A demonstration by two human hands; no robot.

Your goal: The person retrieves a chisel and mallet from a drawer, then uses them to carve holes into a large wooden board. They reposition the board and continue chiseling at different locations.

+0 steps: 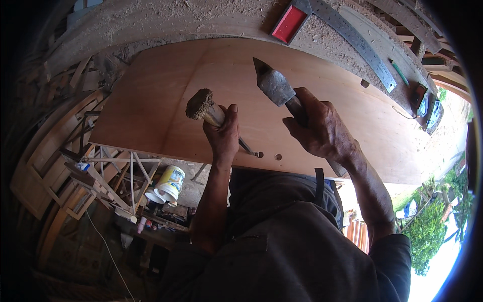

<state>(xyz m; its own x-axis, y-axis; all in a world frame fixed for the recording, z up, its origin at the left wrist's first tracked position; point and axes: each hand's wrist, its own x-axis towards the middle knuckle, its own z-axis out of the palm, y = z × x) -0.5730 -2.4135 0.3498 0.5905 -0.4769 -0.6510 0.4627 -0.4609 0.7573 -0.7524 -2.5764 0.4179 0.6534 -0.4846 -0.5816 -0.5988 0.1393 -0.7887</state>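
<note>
My left hand [224, 141] is wrapped round the wooden handle of a chisel [216, 116], whose struck end is frayed and mushroomed. The chisel slants down to the right, its tip at a small round hole [260, 155] near the close edge of a reddish-brown wooden panel [151, 90]. A second round hole [278, 157] lies just right of it. In my right hand [324, 126] is a hammer [275, 89] with a worn steel head and a pointed peen. The hammer head is raised above the panel, apart from the chisel.
Beyond the panel, a sawdust-covered bench [211, 20] carries a square with a red stock [291, 24] and steel blade [357, 43], a green pencil [400, 72] and a tape measure [418, 95]. A white-and-yellow bucket [171, 182] stands below, among wooden frames [45, 146] at left.
</note>
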